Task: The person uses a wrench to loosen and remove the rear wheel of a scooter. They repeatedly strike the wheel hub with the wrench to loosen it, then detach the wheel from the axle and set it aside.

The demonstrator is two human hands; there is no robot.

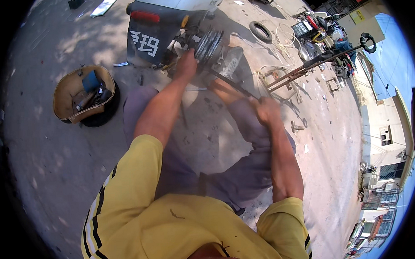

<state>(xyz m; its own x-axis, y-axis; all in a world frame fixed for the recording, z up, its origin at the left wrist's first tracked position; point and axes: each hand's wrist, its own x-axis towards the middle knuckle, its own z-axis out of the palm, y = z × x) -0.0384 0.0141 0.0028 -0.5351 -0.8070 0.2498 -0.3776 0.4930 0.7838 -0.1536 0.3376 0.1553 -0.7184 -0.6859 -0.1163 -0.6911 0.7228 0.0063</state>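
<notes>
My left hand (186,62) presses against the bare wheel hub (209,46) at the vehicle's rear; whether it grips, I cannot tell. My right hand (266,110) is clenched around a long dark bar (231,84) reaching to the hub. Tool basket (64,95) sits well apart, left.

Two bare hands: left (186,62), right (267,110). One long dark metal bar (228,83). One grey metal wheel hub (209,45). One tan tool tub on a black tyre (67,95). One loose black rubber tyre (260,31). One rusty metal hand cart (301,70).
</notes>
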